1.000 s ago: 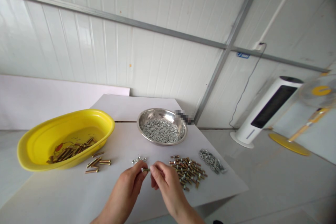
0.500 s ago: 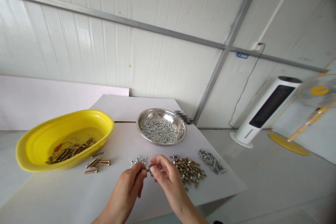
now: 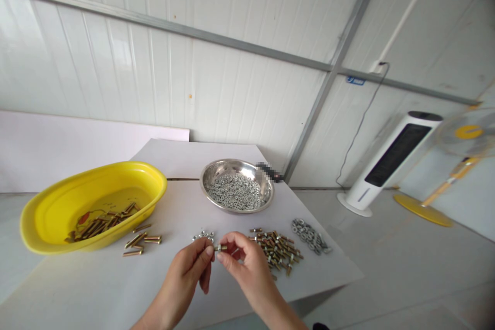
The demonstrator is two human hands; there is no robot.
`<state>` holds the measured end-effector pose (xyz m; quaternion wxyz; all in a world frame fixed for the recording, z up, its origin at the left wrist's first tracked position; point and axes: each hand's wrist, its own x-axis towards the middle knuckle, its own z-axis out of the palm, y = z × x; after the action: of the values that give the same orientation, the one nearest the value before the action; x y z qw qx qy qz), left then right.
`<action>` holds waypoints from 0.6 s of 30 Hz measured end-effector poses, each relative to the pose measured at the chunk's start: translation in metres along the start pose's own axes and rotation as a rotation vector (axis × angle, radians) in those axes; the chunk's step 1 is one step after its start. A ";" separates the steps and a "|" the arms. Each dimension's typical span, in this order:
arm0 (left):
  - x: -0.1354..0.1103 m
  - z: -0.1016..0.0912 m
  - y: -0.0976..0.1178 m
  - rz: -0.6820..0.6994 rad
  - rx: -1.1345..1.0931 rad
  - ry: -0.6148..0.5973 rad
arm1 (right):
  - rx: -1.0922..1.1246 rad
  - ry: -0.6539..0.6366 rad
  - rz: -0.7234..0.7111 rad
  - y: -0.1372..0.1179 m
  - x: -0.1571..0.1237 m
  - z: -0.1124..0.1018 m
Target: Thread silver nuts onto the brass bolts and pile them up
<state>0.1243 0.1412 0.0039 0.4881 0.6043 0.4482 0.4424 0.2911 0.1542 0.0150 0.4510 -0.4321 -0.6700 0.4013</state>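
A brass-coloured bolt (image 3: 224, 248) with a silvery nut (image 3: 219, 248) on it lies level between my two hands above the table. My left hand (image 3: 192, 266) pinches one end between thumb and forefinger. At the other end, the thumb and fingertips of my right hand (image 3: 247, 262) close around the bolt. Just behind my fingers sits a small group of loose nuts (image 3: 204, 235). Right of my right hand lies a heap of bolts with nuts on them (image 3: 280, 251). Several bare bolts (image 3: 138, 242) rest on the table to the left.
A yellow tub (image 3: 42, 216) holding more bolts stands at the left. Behind my hands is a steel bowl (image 3: 209, 167) of nuts, with a blurred-out dark object at its rim. Washers (image 3: 309, 236) are piled near the right edge of the white table (image 3: 116, 289).
My fingertips have shifted on the bolt, and the nut now shows between them. My right thumb has moved slightly down and left. The piles and containers stay put.
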 end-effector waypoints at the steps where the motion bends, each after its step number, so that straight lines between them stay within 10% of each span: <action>1: -0.001 0.000 0.002 0.008 0.025 -0.001 | 0.017 -0.019 0.006 -0.001 -0.001 0.000; 12: -0.005 0.005 0.005 0.040 0.058 -0.071 | 0.235 -0.078 0.311 0.006 -0.003 0.010; 18: -0.002 0.003 0.003 0.028 0.090 -0.028 | 0.251 0.023 0.159 0.004 0.000 -0.003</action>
<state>0.1272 0.1379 0.0065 0.4605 0.6377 0.4523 0.4203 0.2954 0.1558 0.0119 0.4759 -0.4288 -0.5728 0.5114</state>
